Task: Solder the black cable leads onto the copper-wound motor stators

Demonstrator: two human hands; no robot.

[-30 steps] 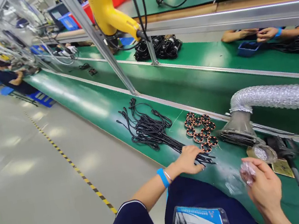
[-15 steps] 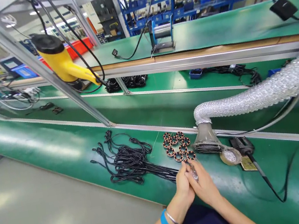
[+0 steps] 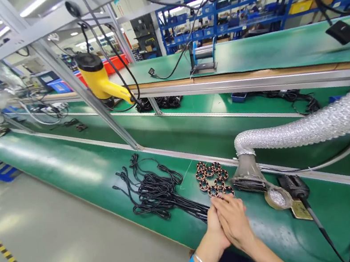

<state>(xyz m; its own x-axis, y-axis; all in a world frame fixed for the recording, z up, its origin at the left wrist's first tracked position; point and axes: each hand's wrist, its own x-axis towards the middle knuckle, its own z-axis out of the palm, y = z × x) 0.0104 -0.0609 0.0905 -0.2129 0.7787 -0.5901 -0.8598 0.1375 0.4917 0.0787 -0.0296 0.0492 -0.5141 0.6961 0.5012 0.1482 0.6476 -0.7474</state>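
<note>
My left hand (image 3: 214, 229) and my right hand (image 3: 235, 221) are pressed together at the near edge of the green bench. The right one lies over the left, and both look closed. Whatever is between them is hidden. Just beyond the fingertips sits a group of copper-wound motor stators (image 3: 219, 183), small dark rings with copper coils. A bundle of black cables (image 3: 158, 188) lies to the left, its straight ends running up to my left hand.
Right of the stators stands a fume extraction nozzle (image 3: 249, 172) on a silver flexible duct (image 3: 313, 130). Beside it are a roll of tape (image 3: 277, 198) and a black tool holder (image 3: 293, 187) with a cord. A yellow heat gun (image 3: 98, 79) hangs from the frame at upper left.
My right hand has folded flatter over the left, covering a shiny bit that showed between them before. The view has tilted up and swung left; the stators and cables lie as before.
</note>
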